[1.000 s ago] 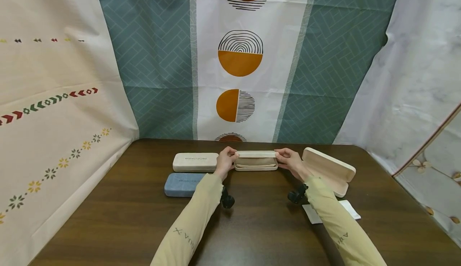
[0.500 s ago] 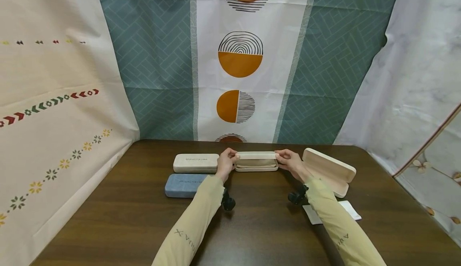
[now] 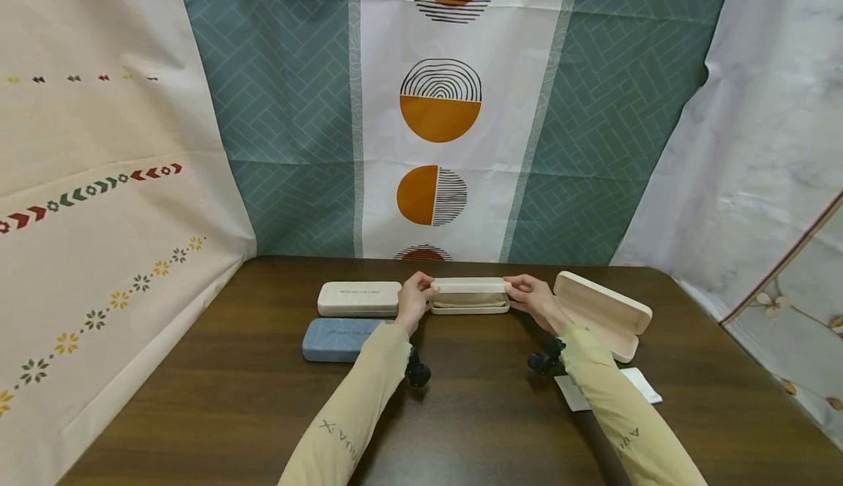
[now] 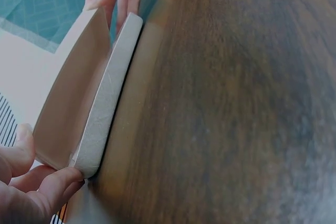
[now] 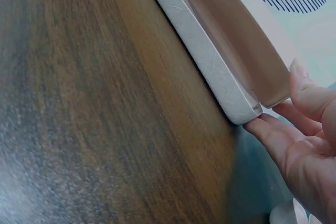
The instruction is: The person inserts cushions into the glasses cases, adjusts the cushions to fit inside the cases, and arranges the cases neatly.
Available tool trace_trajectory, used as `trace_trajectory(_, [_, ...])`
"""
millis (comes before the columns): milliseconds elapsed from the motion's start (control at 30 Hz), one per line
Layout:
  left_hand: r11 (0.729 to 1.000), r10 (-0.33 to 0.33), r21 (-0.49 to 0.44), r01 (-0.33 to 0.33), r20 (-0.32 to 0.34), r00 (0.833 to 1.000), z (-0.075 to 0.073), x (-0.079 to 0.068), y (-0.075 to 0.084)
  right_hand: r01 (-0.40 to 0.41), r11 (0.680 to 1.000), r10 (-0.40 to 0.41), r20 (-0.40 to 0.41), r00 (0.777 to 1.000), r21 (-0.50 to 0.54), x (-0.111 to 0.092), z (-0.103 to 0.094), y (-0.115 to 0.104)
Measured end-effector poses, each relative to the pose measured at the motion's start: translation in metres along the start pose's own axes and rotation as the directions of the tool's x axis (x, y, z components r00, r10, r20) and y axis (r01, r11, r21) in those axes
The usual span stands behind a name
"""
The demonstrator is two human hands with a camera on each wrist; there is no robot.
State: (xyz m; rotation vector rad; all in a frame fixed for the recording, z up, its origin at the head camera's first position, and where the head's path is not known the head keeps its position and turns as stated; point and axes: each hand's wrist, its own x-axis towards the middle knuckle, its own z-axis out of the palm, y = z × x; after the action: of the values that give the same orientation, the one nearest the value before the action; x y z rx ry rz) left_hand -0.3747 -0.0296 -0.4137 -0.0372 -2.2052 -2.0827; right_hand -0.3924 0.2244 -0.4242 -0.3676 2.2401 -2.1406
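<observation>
A cream glasses case with a pinkish-beige lining lies at the table's far side, its lid partly raised. My left hand holds its left end and my right hand its right end. In the left wrist view, the left thumb lies at the lid's corner while the fingers touch the base's end. The right wrist view shows the right thumb against the lid edge, with fingers beside the lower half. The base sits on the wood; its inside is mostly hidden by the lid.
Left of my hands lie a closed white glasses case and a closed blue one. Another case stands wide open at right. A white folded cloth lies partly under my right forearm. Fabric curtains hang behind the dark wooden table.
The lid has tipped forward and down a little, showing more of its outer top in the head view. Both hands stay at the case's ends; the other things have not moved.
</observation>
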Motion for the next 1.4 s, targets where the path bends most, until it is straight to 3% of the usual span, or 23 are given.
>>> trace_trajectory(267, [0.999,0.033,0.016,-0.033,-0.008,0.999,0.001,-0.002,-0.001,-0.001,1.0,0.001,-0.004,1.0,0.019,-0.002,-0.001,0.002])
trace_trajectory(533, [0.975,0.099,0.207,-0.078,-0.09,0.991,0.005,-0.004,-0.002,-0.051,0.999,0.051,-0.059,0.997,-0.006,-0.002,0.002,0.007])
trace_trajectory(767, [0.974,0.097,0.212,-0.076,-0.091,0.991,0.005,-0.006,0.001,-0.044,0.999,0.042,-0.053,0.998,-0.032,-0.001,0.001,0.006])
trace_trajectory(1000, [0.979,0.091,0.192,-0.07,-0.103,0.991,0.006,-0.005,-0.007,-0.07,0.997,0.068,-0.044,0.997,-0.027,-0.003,0.001,0.007])
trace_trajectory(1200, [0.978,0.1,0.194,-0.076,-0.116,0.988,0.004,-0.004,-0.01,-0.04,0.999,0.039,-0.034,0.999,-0.028,-0.007,0.004,0.005])
trace_trajectory(1400, [0.983,0.075,0.176,-0.059,-0.086,0.993,0.002,-0.003,-0.008,-0.054,0.998,0.053,-0.039,0.998,-0.023,-0.008,0.004,0.002])
